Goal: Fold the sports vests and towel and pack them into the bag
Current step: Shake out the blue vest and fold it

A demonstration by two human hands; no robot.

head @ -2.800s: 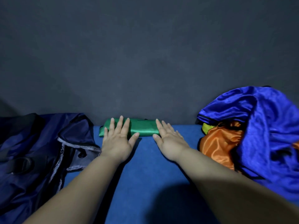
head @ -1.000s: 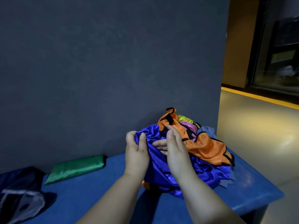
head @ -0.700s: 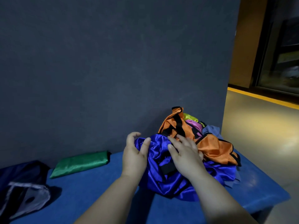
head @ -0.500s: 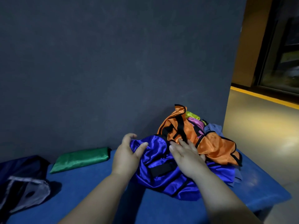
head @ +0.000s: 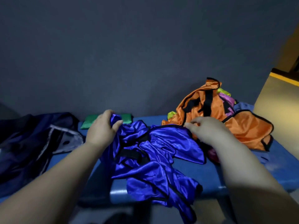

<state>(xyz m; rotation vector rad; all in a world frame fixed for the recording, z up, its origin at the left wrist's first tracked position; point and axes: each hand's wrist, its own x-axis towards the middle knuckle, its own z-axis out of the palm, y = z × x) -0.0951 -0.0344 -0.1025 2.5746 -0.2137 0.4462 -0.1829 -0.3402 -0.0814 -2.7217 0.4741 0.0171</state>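
Green vest [head: 86, 123] mostly behind left hand [head: 101, 130], blue vest [head: 161, 143]. Bag [head: 32, 143] cut by left edge. Right hand [head: 208, 131] blurred, grip unclear. Pink cloth [head: 213, 155] half under forearm [head: 242, 175].

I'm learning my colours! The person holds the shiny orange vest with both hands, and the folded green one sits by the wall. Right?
Not quite. In the head view the left hand and right hand hold the shiny blue vest with black trim; the shiny orange vest lies beside it. The folded green vest does sit by the dark wall.
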